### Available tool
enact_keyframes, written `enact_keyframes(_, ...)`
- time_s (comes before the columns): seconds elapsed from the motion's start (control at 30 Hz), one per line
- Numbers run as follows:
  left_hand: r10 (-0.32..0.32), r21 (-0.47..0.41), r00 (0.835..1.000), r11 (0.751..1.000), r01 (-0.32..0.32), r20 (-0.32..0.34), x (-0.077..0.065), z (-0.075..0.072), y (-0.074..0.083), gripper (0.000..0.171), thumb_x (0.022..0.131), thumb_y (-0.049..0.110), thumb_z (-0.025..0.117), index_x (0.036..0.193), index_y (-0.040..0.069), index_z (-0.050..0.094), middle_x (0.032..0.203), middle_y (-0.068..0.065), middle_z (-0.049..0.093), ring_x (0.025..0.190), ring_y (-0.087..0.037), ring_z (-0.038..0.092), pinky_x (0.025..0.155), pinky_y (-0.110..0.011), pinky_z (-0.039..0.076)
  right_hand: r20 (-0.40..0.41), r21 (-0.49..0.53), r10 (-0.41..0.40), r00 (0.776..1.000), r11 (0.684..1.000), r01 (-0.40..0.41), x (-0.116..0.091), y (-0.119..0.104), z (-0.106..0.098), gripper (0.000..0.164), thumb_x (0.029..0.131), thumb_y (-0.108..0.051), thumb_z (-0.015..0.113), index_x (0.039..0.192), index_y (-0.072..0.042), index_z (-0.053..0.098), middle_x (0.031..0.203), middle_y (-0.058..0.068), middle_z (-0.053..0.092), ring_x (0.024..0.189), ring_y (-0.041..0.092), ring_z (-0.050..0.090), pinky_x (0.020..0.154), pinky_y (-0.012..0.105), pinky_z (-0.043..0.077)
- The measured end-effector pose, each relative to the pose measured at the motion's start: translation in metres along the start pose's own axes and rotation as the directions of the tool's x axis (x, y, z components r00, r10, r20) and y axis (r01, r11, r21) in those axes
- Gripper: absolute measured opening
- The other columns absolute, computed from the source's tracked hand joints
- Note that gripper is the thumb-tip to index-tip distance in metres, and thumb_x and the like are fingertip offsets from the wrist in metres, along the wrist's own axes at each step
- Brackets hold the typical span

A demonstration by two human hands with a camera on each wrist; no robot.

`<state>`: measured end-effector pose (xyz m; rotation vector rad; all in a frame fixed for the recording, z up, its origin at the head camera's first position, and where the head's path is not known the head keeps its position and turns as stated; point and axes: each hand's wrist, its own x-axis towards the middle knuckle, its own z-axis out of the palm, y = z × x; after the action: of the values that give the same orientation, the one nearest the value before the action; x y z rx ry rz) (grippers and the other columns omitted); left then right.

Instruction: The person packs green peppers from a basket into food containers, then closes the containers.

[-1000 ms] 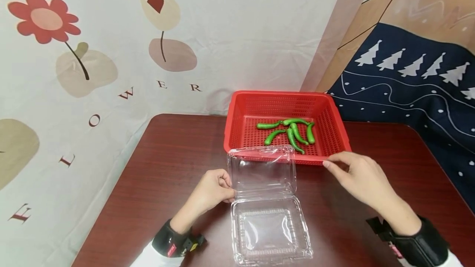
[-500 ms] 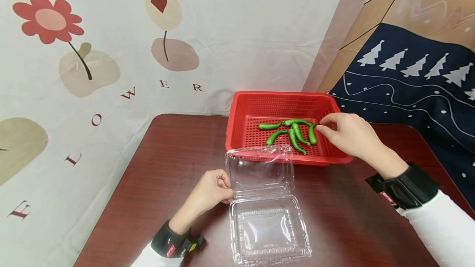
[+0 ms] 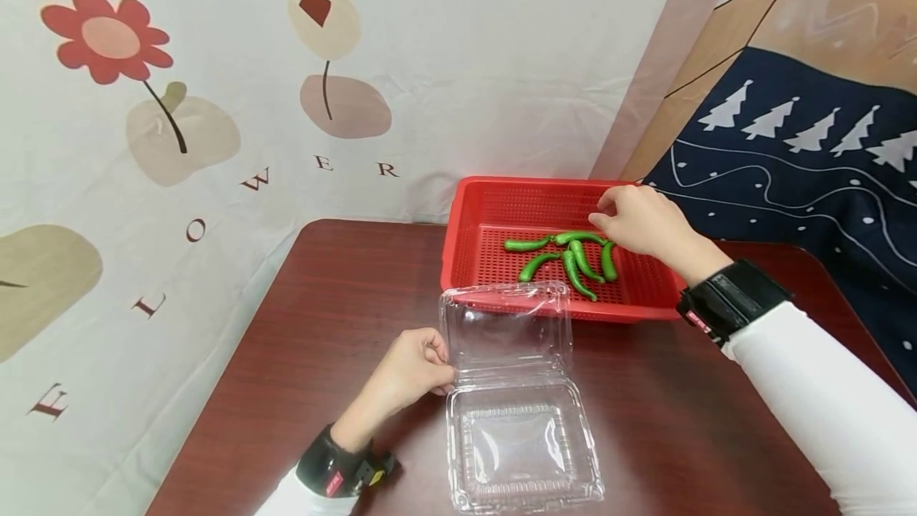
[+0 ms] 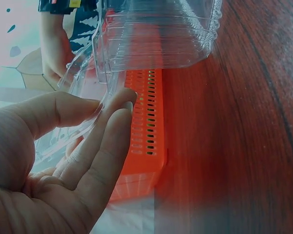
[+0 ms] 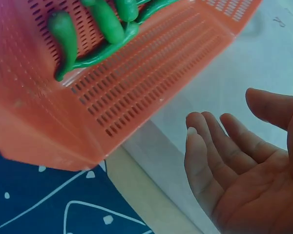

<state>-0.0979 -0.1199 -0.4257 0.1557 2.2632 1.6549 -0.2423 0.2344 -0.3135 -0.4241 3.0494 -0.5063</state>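
Observation:
My left hand (image 3: 411, 365) pinches the left side of a clear plastic clamshell box (image 3: 516, 452) near its hinge. The box stands unfolded on the table, its lid (image 3: 509, 333) raised toward the red basket. In the left wrist view, thumb and fingers (image 4: 115, 136) grip the thin plastic edge. My right hand (image 3: 641, 217) hovers over the basket's back right part, with fingers loosely bent and nothing in them. Below it, several green chili peppers (image 3: 579, 275) lie on the basket floor. The right wrist view shows the palm and parted fingers (image 5: 198, 161) beyond the basket rim.
A red perforated basket (image 3: 609, 312) stands at the back of the dark wood table (image 3: 344, 293), just behind the raised lid. Behind the table hangs a white flower-print cloth (image 3: 466, 62), with a navy tree-print cloth (image 3: 788, 181) at the right.
My right hand has moved from the basket's front right corner up and back over its right side. The left hand keeps its pinch on the clamshell box, and the peppers lie as before.

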Motion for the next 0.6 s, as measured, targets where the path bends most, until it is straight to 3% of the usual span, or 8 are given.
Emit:
enact_keyframes(0.2,0.004,0.000,1.000,1.000,-0.004,-0.002,0.001,0.000,-0.001,0.018,0.075,-0.011,0.068,0.082,0.000,0.056,0.067,-0.011,0.071,0.060,-0.018,0.070,0.061,-0.043,0.066,0.083,-0.039,0.001,0.997,0.999,0.002,0.022,0.011,0.009,0.030,0.099,-0.022,0.066,0.114,0.003,0.073,0.098,0.017,0.075,0.077,0.027,0.068,0.075,0.054,0.057)
enact_keyframes(0.47,0.006,-0.005,1.000,1.000,-0.006,-0.003,0.001,0.000,-0.002,0.017,0.075,-0.011,0.067,0.082,0.000,0.055,0.066,-0.012,0.071,0.060,-0.021,0.071,0.062,-0.047,0.066,0.250,-0.182,-0.083,0.965,0.975,0.131,0.037,0.021,0.030,0.010,0.090,-0.004,0.065,0.095,-0.005,0.074,0.083,0.007,0.068,0.076,0.026,0.058,0.067,0.044,0.052)
enact_keyframes(0.6,0.001,-0.006,1.000,1.000,-0.001,-0.002,0.001,0.000,-0.002,0.017,0.075,-0.012,0.067,0.082,0.000,0.055,0.066,-0.012,0.071,0.060,-0.021,0.070,0.062,-0.047,0.066,0.271,-0.252,-0.116,0.955,0.949,0.187,0.037,0.024,0.041,0.016,0.084,0.005,0.064,0.078,-0.009,0.066,0.071,0.005,0.059,0.070,0.026,0.054,0.062,0.041,0.049)
